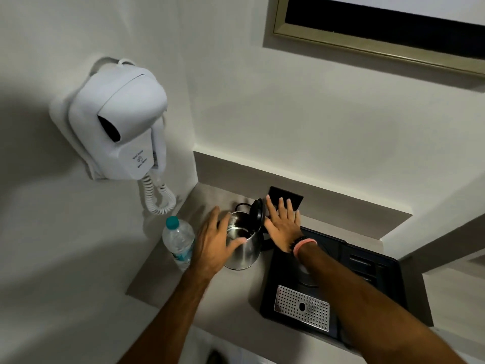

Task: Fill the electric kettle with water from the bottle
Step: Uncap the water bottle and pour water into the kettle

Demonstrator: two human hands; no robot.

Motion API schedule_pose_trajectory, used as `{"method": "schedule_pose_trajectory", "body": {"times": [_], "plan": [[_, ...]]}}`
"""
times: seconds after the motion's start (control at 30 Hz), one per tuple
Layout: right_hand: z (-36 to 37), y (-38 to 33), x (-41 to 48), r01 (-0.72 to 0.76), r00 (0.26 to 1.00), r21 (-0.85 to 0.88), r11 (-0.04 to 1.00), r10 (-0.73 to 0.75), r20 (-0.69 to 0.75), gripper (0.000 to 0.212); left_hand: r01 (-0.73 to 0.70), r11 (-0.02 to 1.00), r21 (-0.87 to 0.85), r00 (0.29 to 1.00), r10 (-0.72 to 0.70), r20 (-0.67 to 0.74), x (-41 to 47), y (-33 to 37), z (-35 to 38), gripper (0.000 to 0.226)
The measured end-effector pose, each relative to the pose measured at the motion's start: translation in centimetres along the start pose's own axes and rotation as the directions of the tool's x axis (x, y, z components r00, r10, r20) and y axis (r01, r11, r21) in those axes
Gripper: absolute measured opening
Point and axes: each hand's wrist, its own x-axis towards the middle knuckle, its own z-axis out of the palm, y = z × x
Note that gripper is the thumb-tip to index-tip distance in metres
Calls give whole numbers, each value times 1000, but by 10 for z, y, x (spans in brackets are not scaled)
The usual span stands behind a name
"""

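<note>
A steel electric kettle (242, 254) stands on the grey counter (236, 287), its black lid (257, 215) tipped up and open. A clear plastic water bottle (178, 240) with a teal cap stands upright just left of it, cap on. My left hand (214, 245) hovers between the bottle and the kettle, fingers spread, thumb over the kettle's rim, holding nothing. My right hand (283, 227), with a pink band on the wrist, is flat and open right of the raised lid, close to the kettle's handle side.
A black tray (367, 285) with a perforated metal drip plate (301, 307) lies right of the kettle. A black socket plate (286, 199) sits on the back wall behind my right hand. A white wall-mounted hair dryer (120, 124) with a coiled cord hangs at left.
</note>
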Motion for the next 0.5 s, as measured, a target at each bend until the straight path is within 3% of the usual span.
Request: {"method": "schedule_pose_trajectory", "body": {"times": [0.07, 0.13, 0.23, 0.33, 0.43, 0.5], "plan": [[0, 1, 0, 9, 1000, -37, 999, -9, 4, 65, -76, 997, 15, 987, 77, -138, -9, 5, -16, 53], [-1, 2, 0, 10, 1000, -55, 998, -9, 17, 62, -99, 994, 56, 907, 113, -406, -17, 2, -30, 33], [-3, 1, -1, 1, 999, -44, 999, 1, 40, 61, 65, 998, 3, 748, -46, -662, -27, -15, -51, 27], [-6, -2, -3, -10, 998, -39, 999, 12, 65, 61, 211, 957, -198, 777, -287, -561, -33, -27, -63, 38], [-9, -3, -6, -18, 997, -30, 999, 20, 78, 60, 206, 955, -213, 861, -280, -425, -35, -39, -64, 33], [-12, -4, -7, -20, 996, -24, 1000, 22, 90, 60, 201, 958, -205, 872, -270, -407, -34, -46, -66, 30]]}}
